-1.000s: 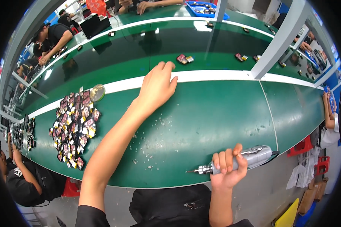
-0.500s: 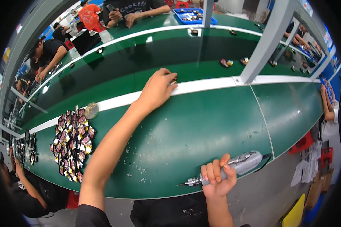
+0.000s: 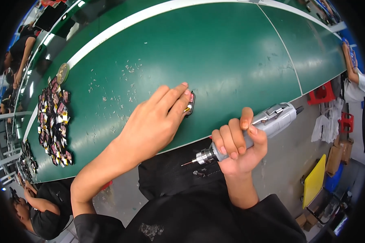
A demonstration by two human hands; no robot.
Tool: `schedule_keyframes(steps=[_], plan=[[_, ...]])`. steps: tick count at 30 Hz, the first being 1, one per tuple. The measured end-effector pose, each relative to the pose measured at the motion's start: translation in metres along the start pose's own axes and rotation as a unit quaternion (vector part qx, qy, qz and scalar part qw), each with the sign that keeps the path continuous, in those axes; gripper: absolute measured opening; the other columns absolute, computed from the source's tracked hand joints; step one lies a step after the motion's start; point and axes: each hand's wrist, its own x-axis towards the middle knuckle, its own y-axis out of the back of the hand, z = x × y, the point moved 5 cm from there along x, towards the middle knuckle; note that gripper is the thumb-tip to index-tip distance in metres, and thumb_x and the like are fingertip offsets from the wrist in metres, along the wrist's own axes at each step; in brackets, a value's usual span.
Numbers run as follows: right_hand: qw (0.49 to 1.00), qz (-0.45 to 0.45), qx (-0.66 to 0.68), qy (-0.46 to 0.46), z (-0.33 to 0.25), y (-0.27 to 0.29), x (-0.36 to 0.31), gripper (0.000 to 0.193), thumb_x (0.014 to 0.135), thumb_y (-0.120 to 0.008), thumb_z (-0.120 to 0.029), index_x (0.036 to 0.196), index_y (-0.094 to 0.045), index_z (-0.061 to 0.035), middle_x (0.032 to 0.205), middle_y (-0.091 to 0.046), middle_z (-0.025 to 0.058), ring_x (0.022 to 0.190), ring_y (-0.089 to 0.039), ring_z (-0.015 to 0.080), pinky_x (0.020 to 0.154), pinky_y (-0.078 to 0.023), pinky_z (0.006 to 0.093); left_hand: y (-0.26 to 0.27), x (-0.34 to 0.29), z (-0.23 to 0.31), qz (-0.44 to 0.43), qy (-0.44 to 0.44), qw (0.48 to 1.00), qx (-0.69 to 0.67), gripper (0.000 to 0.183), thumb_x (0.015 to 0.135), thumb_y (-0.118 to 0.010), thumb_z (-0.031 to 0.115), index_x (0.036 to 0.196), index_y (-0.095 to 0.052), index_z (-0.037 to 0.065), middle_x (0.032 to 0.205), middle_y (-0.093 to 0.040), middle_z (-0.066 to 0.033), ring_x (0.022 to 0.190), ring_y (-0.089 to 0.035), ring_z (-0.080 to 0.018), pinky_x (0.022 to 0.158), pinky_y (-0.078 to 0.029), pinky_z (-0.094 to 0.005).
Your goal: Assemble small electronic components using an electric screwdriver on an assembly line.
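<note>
My left hand (image 3: 152,113) reaches over the green worktop with its fingertips on a small black-rimmed part (image 3: 191,103). That part has a pink and yellow-white inside, and the fingers hide much of it. My right hand (image 3: 241,141) is wrapped round a grey corded electric screwdriver (image 3: 278,117), held off the table's near edge. Its thin bit (image 3: 186,164) points left, over my dark-clothed lap. A heap of similar small black parts (image 3: 52,121) with pink and yellow bits lies on the left of the worktop.
A round clear dish (image 3: 63,73) with small yellowish pieces stands behind the heap. Tiny pale slivers (image 3: 129,69) are scattered on the green worktop (image 3: 231,52). A white rail (image 3: 121,22) borders its far side. People (image 3: 40,202) sit along the left.
My left hand has come from the far white rail back toward me with a small part, now at the worktop. The screwdriver stays in my right hand. The view has tipped downward.
</note>
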Motion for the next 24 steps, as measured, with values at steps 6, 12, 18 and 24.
schedule_keyframes(steps=[6,12,18,24], plan=[[0.999,0.005,-0.029,-0.031,0.019,-0.005,-0.015,0.011,0.089,-0.042,-0.015,0.091,-0.050,-0.0073,0.049,-0.038,-0.0016,0.041,-0.039,0.0109,0.051,-0.040,0.0300,-0.004,-0.007,0.005,0.039,-0.025,0.997,0.060,0.041,0.065,-0.068,-0.006,0.105,-0.060,-0.008,0.111,-0.061,-0.0165,0.075,-0.057,-0.0269,0.062,-0.052,-0.0352],[0.987,0.089,-0.129,-0.045,0.036,0.001,-0.024,0.011,0.091,-0.043,-0.014,0.093,-0.049,-0.0056,0.050,-0.039,0.0017,0.042,-0.040,0.0137,0.051,-0.038,0.0299,-0.014,-0.024,0.037,0.095,-0.121,0.982,0.113,0.037,0.061,-0.066,0.000,0.096,-0.063,-0.013,0.104,-0.064,-0.0233,0.066,-0.059,-0.0215,0.047,-0.049,-0.0283],[0.990,0.074,-0.105,-0.053,0.036,0.004,-0.021,0.011,0.090,-0.044,-0.015,0.093,-0.049,-0.0054,0.050,-0.039,0.0017,0.041,-0.040,0.0136,0.048,-0.038,0.0298,-0.017,-0.028,0.037,0.102,-0.105,0.983,0.113,0.037,0.061,-0.065,0.000,0.095,-0.062,-0.014,0.103,-0.063,-0.0236,0.066,-0.059,-0.0225,0.047,-0.049,-0.0280],[0.988,0.015,-0.131,-0.080,0.025,-0.005,-0.011,0.012,0.090,-0.044,-0.018,0.093,-0.047,-0.0065,0.048,-0.038,-0.0007,0.038,-0.038,0.0121,0.046,-0.038,0.0288,-0.015,-0.027,0.032,0.044,-0.064,0.995,0.056,0.040,0.060,-0.066,-0.002,0.097,-0.061,-0.015,0.110,-0.060,-0.0264,0.077,-0.059,-0.0260,0.054,-0.052,-0.0313]])
